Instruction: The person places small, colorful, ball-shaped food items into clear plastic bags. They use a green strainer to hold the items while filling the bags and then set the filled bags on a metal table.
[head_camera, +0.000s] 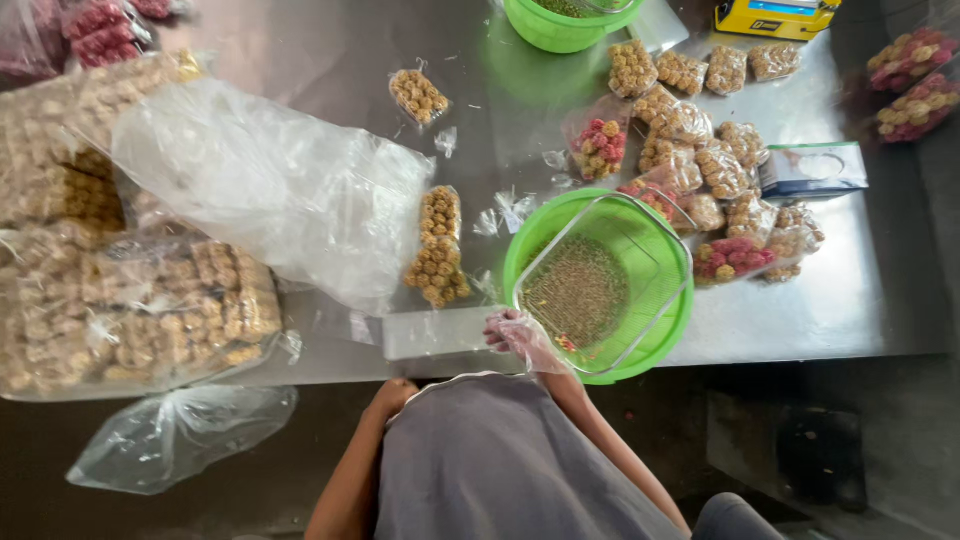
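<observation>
We see our right hand (522, 338), in a thin clear glove, resting at the near edge of the steel worktop (850, 300) with its fingers curled onto a flat clear plastic bag (440, 332), just beside the green colander (660, 250) that carries a clear tray of small seeds (578, 290). Our left hand (390, 397) hangs below the worktop edge, and we cannot tell how its fingers are set. Past the bag lies a strip of packed golden snack balls (438, 248); a big loose plastic sheet (270, 185) and bulk sacks of the same balls (150, 310) crowd the left, and small sealed packets (700, 160) crowd the right.
</observation>
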